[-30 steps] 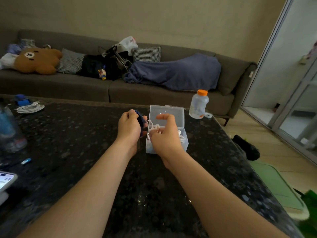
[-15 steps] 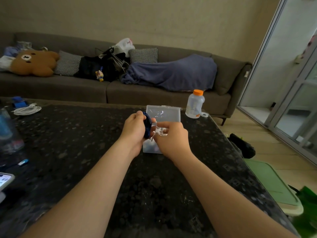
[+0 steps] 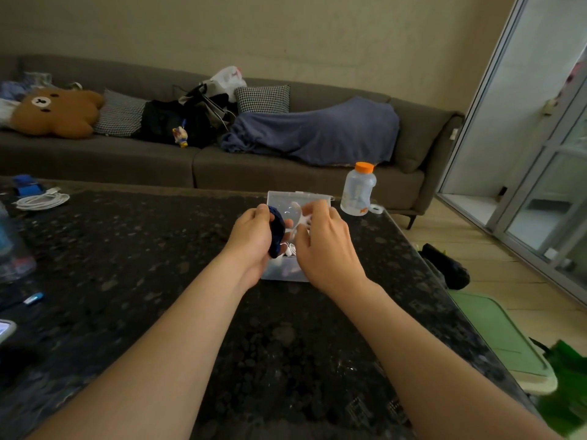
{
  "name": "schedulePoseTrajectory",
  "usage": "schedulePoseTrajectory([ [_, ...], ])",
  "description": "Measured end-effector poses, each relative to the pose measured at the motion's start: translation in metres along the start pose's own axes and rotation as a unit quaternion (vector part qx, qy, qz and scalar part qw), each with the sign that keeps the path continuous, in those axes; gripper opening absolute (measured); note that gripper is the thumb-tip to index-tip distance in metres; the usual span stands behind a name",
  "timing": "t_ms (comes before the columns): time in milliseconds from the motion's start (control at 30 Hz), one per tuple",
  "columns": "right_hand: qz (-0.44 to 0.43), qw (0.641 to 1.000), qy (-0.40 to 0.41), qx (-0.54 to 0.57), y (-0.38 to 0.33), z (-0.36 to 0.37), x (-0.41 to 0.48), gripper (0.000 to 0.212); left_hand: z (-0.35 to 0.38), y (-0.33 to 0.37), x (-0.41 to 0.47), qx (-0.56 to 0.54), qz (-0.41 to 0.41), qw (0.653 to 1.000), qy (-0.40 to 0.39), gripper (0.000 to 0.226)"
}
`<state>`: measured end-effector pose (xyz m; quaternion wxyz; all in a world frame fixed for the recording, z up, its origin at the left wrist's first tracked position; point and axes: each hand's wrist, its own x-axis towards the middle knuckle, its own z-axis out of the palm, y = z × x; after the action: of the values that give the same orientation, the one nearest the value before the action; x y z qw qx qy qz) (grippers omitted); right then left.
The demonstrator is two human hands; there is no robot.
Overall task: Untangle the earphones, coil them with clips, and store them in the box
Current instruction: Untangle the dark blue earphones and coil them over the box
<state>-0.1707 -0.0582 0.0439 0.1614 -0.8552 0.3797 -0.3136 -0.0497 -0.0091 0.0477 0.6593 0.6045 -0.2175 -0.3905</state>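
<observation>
**Earphones held over the open box**

Both hands are raised over the clear plastic box point(image 3: 282, 272). It sits on the dark speckled table point(image 3: 127, 249) with its lid point(image 3: 279, 198) standing open on the far side.

Left hand point(image 3: 251, 236): fingers curled round a dark blue clip point(image 3: 275, 230), rounded and lumpy in outline.

Right hand point(image 3: 324, 246): fingertips pinch the white earphones point(image 3: 300, 221). The cord is thin, with one loop showing against the lid and a strand running down between the hands. Small white buds hang just below the clip, above the box's inside. I cannot tell whether any cord is wound on the clip.

The box contents are pale and blurred. A clear bottle point(image 3: 358, 192) with an orange cap stands near the table's far right corner. A coiled white cable point(image 3: 41, 201) lies far left.
</observation>
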Motion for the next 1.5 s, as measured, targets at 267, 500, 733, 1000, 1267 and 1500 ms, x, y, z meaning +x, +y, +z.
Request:
schedulePoseTrajectory([
  [267, -0.087, 0.994, 0.01, -0.071, -0.003, -0.003, 0.0, 0.068, 0.008, 0.001, -0.007, -0.024, -0.059, 0.997, -0.03, 0.031],
  [500, -0.097, 0.986, 0.021, -0.132, -0.002, -0.007, -0.001, 0.067, 0.015, 0.001, -0.006, 0.018, -0.029, 0.999, -0.011, 0.032],
  [733, -0.137, 0.972, 0.05, -0.186, 0.004, 0.001, -0.001, 0.066, 0.017, -0.002, 0.002, 0.06, 0.005, 0.998, 0.003, 0.036],
  [1000, -0.176, 0.958, 0.024, -0.227, 0.01, 0.006, 0.003, 0.039, 0.012, 0.001, 0.002, 0.085, 0.032, 0.996, -0.016, 0.032],
  [1267, -0.136, 0.979, -0.016, -0.149, 0.0, 0.0, 0.002, 0.039, 0.015, -0.002, 0.004, 0.203, 0.123, 0.971, -0.005, 0.032],
  [1500, -0.078, 0.997, 0.009, 0.026, 0.001, 0.006, 0.0, 0.05, 0.015, -0.001, 0.005, 0.281, 0.159, 0.947, 0.007, 0.025],
])
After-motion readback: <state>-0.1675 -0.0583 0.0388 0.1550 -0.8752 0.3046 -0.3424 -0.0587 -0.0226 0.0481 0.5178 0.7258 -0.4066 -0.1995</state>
